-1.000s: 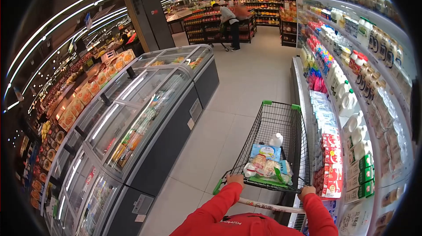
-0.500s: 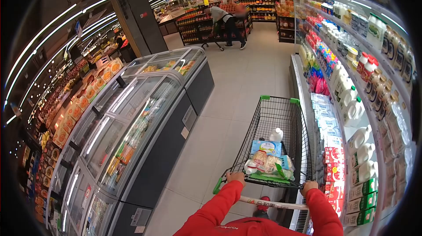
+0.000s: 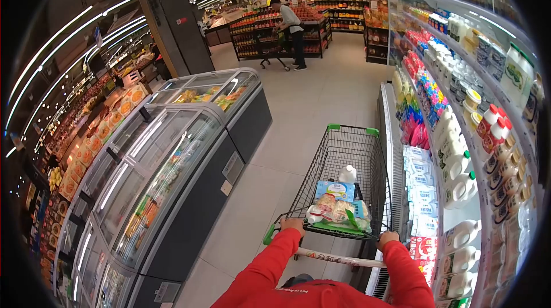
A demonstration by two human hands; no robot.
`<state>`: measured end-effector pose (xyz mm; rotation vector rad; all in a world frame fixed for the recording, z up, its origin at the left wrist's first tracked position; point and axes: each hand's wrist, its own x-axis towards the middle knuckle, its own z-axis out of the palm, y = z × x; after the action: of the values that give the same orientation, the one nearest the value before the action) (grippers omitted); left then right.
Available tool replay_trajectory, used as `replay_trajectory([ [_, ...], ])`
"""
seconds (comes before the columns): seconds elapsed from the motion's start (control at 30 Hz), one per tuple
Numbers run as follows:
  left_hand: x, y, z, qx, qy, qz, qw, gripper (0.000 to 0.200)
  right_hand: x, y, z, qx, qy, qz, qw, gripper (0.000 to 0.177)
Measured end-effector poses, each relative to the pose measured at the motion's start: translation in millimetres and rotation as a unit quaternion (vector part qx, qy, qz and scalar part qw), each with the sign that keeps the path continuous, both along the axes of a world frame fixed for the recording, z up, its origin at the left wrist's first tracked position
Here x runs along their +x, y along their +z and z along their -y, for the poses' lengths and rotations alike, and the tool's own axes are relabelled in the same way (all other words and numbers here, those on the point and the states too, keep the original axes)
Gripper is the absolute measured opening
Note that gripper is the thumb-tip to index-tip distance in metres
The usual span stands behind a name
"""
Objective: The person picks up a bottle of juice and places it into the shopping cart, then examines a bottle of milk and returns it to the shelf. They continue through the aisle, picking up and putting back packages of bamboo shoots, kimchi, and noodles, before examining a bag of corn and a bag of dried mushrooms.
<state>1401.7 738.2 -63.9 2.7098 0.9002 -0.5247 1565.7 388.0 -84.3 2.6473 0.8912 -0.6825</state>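
Note:
A black wire shopping cart [image 3: 313,184] with green corners stands in front of me. My left hand [image 3: 293,226] is closed around the left side of its handle frame, and my right hand [image 3: 388,239] is closed on the right side. The pale handle bar [image 3: 341,259] runs below and between them. Inside the cart lie a white bottle [image 3: 347,174], a blue and white package [image 3: 335,190] and several bagged food items [image 3: 340,211]. Both sleeves are red.
Along the left runs a glass-topped freezer [image 3: 221,153]. A refrigerated shelf [image 3: 453,193] of milk bottles and cartons lines the right, close beside the cart. Farther ahead, a person [image 3: 291,32] stands with another cart [image 3: 274,58] near stocked shelves [image 3: 247,43]. A dark pillar [image 3: 172,21] rises at the left.
The person ahead has gone from bending over to standing more upright. My cart and both hands appear slightly farther left in view, and the milk shelf looks nearer.

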Motion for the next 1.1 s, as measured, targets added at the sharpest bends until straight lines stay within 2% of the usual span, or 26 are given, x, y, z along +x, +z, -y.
replay_trajectory([
  [0.4, 168.8, -9.4, -83.9, 0.017, -0.022, 0.000, 1.000, 0.024, 171.0, 3.1, -87.5, 0.010, -0.021, -0.001, 1.000, 0.036],
  [0.7, 288.4, 7.2, -142.7, 0.027, -0.006, -0.006, 1.000, 0.034, 286.4, 3.1, -152.2, -0.013, -0.010, 0.026, 1.000, 0.039],
  [0.87, 345.3, -4.3, -179.3, 0.009, -0.030, -0.006, 0.999, 0.029, 336.2, 0.2, -181.3, 0.000, -0.017, 0.028, 0.999, 0.037],
  [0.97, 378.0, -10.8, -197.0, 0.018, -0.035, 0.035, 0.999, 0.027, 371.5, -5.8, -197.8, -0.013, -0.003, 0.039, 0.999, 0.038],
  [1.1, 423.7, -14.7, -217.4, 0.014, -0.039, 0.018, 0.999, 0.024, 416.0, -1.2, -219.2, -0.003, -0.014, 0.034, 0.999, 0.037],
])
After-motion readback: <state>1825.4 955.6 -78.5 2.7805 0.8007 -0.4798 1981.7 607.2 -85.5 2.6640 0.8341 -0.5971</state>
